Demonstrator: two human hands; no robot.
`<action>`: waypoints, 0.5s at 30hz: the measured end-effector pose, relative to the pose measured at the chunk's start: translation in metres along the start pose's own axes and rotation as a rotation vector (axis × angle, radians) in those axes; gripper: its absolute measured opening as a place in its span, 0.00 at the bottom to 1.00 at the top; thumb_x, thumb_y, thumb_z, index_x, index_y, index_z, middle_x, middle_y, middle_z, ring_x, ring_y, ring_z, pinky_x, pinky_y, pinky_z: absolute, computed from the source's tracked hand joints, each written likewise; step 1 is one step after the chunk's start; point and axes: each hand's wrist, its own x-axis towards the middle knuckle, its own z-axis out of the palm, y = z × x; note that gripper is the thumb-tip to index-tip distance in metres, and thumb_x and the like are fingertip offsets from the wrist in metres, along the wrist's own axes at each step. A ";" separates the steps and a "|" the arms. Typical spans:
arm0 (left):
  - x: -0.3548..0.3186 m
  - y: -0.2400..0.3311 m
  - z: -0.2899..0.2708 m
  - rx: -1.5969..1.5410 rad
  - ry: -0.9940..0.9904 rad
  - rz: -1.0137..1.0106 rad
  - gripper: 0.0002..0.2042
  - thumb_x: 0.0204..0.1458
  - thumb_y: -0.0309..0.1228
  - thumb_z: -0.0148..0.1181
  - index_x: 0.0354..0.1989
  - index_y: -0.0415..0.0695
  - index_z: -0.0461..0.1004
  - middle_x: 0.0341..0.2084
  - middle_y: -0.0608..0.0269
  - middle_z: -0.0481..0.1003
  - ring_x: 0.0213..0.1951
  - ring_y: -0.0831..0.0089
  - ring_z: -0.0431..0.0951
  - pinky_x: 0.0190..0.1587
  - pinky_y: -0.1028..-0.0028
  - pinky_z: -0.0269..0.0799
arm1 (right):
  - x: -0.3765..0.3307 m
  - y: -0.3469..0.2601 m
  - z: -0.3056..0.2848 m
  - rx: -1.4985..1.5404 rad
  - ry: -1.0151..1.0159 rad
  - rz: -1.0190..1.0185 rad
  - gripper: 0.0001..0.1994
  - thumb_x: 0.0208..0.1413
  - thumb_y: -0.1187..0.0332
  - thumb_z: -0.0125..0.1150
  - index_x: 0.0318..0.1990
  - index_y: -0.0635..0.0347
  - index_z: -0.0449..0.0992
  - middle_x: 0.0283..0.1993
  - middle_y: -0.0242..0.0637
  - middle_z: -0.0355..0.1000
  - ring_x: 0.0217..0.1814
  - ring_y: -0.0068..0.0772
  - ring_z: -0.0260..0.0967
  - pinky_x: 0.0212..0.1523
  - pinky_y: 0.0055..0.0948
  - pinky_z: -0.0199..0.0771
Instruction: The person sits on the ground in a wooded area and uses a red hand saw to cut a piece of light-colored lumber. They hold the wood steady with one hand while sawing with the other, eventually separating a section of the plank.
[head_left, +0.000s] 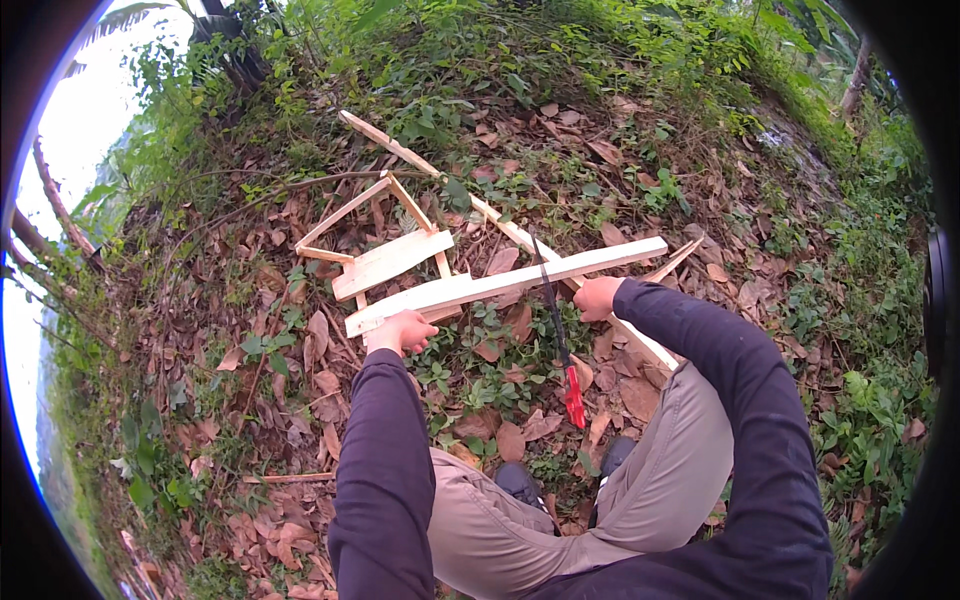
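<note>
A long pale wooden board [510,278] lies slantwise in front of me, its left end lower in view. My left hand [400,332] is closed at that left end, fingers curled over the near edge. Farther right, my right hand [598,298] is closed where the board crosses a long wooden strip [645,345]; its fingers are partly hidden, so what they grip cannot be made out. Between my hands a saw with a red handle [574,396] rests with its dark blade across the board. Neither hand touches the saw.
Left of the board are a short wide plank [395,263] and thin strips [345,213] in an angular frame. A split wooden piece [676,262] lies right. Dry leaves [510,440] and low green plants cover the ground, with bushes [600,60] behind. My shoes [520,485] are close below the saw.
</note>
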 end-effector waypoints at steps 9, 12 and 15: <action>-0.003 0.000 0.001 -0.018 0.012 -0.020 0.22 0.62 0.46 0.57 0.57 0.44 0.74 0.44 0.66 0.81 0.42 0.75 0.82 0.43 0.67 0.76 | 0.001 -0.008 -0.005 -0.022 -0.010 -0.008 0.19 0.53 0.53 0.62 0.42 0.60 0.81 0.40 0.48 0.80 0.45 0.53 0.78 0.45 0.50 0.78; 0.004 0.000 0.002 -0.025 -0.005 -0.015 0.21 0.62 0.46 0.57 0.55 0.44 0.74 0.43 0.65 0.81 0.41 0.75 0.82 0.42 0.67 0.77 | 0.001 -0.005 -0.001 -0.020 -0.017 -0.002 0.19 0.53 0.53 0.62 0.42 0.60 0.81 0.40 0.48 0.80 0.46 0.53 0.78 0.46 0.49 0.78; 0.009 -0.005 0.003 -0.030 -0.013 -0.011 0.20 0.61 0.46 0.57 0.53 0.45 0.75 0.43 0.66 0.81 0.41 0.75 0.82 0.41 0.67 0.76 | 0.003 -0.005 0.000 -0.020 -0.020 0.008 0.19 0.53 0.53 0.62 0.41 0.60 0.81 0.40 0.48 0.80 0.46 0.52 0.78 0.47 0.49 0.78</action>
